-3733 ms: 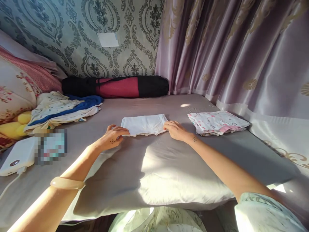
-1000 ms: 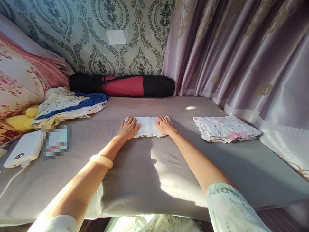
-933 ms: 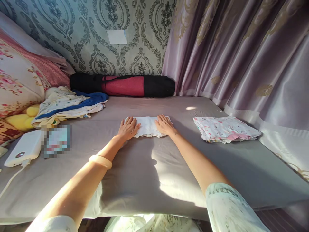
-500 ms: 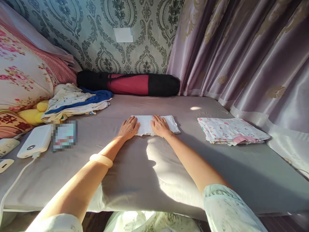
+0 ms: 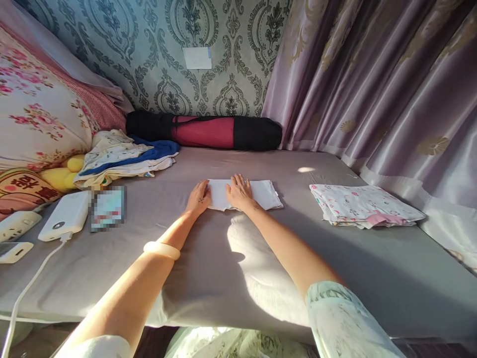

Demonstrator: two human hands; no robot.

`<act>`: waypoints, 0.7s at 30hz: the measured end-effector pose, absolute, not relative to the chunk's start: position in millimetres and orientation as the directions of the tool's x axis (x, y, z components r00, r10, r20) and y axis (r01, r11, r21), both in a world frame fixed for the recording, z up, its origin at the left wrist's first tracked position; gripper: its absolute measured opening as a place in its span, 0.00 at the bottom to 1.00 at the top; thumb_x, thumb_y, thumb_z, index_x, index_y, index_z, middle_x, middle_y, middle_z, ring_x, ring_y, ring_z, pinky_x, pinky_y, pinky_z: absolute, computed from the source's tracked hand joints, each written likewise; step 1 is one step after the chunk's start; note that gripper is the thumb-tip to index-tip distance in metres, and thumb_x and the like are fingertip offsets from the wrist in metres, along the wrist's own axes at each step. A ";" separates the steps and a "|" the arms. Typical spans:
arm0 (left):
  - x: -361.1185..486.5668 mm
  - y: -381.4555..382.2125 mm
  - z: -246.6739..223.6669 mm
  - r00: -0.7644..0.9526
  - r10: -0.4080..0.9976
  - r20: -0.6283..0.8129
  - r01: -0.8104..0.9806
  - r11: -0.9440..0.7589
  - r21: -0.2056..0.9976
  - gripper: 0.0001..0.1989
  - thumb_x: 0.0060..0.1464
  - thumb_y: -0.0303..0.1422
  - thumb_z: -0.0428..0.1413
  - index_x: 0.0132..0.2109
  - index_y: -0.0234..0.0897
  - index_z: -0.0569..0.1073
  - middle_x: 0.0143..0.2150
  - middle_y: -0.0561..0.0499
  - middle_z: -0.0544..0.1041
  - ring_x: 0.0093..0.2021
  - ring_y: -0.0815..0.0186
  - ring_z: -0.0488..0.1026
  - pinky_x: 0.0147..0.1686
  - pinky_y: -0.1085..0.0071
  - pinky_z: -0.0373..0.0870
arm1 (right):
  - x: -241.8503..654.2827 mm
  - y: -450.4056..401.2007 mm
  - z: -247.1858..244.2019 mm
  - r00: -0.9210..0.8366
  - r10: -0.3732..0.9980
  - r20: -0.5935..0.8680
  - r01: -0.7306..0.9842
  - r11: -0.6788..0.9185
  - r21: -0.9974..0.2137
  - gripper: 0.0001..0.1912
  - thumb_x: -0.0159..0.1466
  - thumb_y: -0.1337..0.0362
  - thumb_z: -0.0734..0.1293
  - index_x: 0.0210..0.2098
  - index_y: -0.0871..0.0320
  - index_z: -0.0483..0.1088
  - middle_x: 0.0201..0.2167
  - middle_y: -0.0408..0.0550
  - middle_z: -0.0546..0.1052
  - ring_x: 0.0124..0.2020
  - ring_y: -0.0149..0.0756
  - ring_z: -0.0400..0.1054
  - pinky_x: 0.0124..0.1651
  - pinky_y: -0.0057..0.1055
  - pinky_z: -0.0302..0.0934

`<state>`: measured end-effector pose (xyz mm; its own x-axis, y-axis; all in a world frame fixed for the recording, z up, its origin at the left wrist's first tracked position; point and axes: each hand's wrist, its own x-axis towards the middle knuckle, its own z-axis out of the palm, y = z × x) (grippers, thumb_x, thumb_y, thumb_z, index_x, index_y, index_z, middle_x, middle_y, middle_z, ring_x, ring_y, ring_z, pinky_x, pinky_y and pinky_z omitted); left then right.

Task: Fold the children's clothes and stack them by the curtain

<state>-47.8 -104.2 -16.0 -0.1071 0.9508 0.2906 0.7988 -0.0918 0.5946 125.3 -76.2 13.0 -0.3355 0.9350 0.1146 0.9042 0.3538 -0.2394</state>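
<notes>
While both hands are resting at the folded white cloth (image 5: 266,193), that piece is lying near the middle of the grey bed sheet (image 5: 208,278), its long side running across the view. The right hand (image 5: 239,193) is bearing palm down on the cloth, close to its middle; its fingers are pointing away from the person and standing slightly spread, the thumb reaching out toward the left. The left hand (image 5: 198,198) is touching the left end; its fingers are lying close together, and the view is not showing whether they are pinching the edge or merely bearing on it. The near edge is showing uneven layers, and the right end is lying uncovered, its layers not quite flush.

The step in hand is, in judgement, one of smoothing and squaring. For sound work, the left hand should be steadying its end lightly while the right palm is pressing evenly toward the free end, fingers flat. Heavy pushing would be risking a shifted top layer; the near edge would be needing separate truing.

Well apart on the right, a stack of folded print fabric (image 5: 363,204) is lying flat. On the left, a heap of clothes (image 5: 122,159) is sitting behind a white power bank (image 5: 67,214), from which a white cable (image 5: 32,283) is trailing.
</notes>
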 end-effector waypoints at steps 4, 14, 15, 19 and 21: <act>-48.3 -105.7 -13.6 -0.141 0.947 0.288 0.782 -0.072 0.619 0.25 0.58 0.29 0.46 0.61 0.35 0.68 0.59 0.41 0.72 0.58 0.56 0.70 0.59 0.59 0.67 | 118.8 -75.6 0.5 -0.320 0.939 0.125 0.916 0.341 -0.212 0.31 0.72 0.57 0.49 0.66 0.71 0.58 0.70 0.60 0.57 0.71 0.47 0.44 0.71 0.44 0.36; -48.9 -108.2 -9.6 -0.277 0.922 0.271 0.668 -0.018 0.744 0.23 0.58 0.32 0.46 0.59 0.34 0.70 0.57 0.41 0.74 0.54 0.57 0.73 0.58 0.59 0.68 | 111.9 -78.3 8.0 -0.340 0.930 0.143 0.908 0.364 -0.206 0.30 0.71 0.58 0.50 0.66 0.71 0.58 0.70 0.62 0.56 0.71 0.49 0.44 0.70 0.48 0.34; -49.1 -108.2 -9.1 -0.301 0.918 0.260 0.648 -0.003 0.761 0.23 0.58 0.31 0.45 0.59 0.34 0.70 0.58 0.41 0.73 0.55 0.57 0.72 0.59 0.59 0.67 | 107.8 -80.1 8.7 -0.358 0.918 0.170 0.900 0.388 -0.201 0.30 0.71 0.59 0.49 0.66 0.71 0.57 0.70 0.62 0.56 0.71 0.49 0.43 0.71 0.49 0.33; -49.7 -108.4 -7.7 -0.340 0.908 0.244 0.604 0.012 0.797 0.22 0.60 0.32 0.44 0.58 0.35 0.70 0.59 0.42 0.73 0.58 0.56 0.70 0.61 0.56 0.64 | 91.4 -87.1 3.7 -0.404 0.889 0.216 0.873 0.445 -0.197 0.30 0.72 0.58 0.49 0.66 0.71 0.57 0.69 0.61 0.57 0.71 0.47 0.45 0.70 0.46 0.36; -49.6 -108.7 -7.4 -0.339 0.907 0.249 0.596 0.002 0.803 0.22 0.60 0.34 0.44 0.58 0.36 0.70 0.59 0.43 0.74 0.59 0.56 0.70 0.61 0.56 0.64 | 86.8 -88.4 -1.4 -0.400 0.894 0.200 0.878 0.436 -0.195 0.30 0.71 0.58 0.49 0.66 0.70 0.58 0.68 0.60 0.59 0.70 0.46 0.47 0.70 0.46 0.37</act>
<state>-49.6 -108.7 -7.4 -0.3387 0.9073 0.2492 0.5957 0.0018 0.8032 86.8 -88.4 -1.4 -0.4000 0.8945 0.1999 0.8784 0.4364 -0.1949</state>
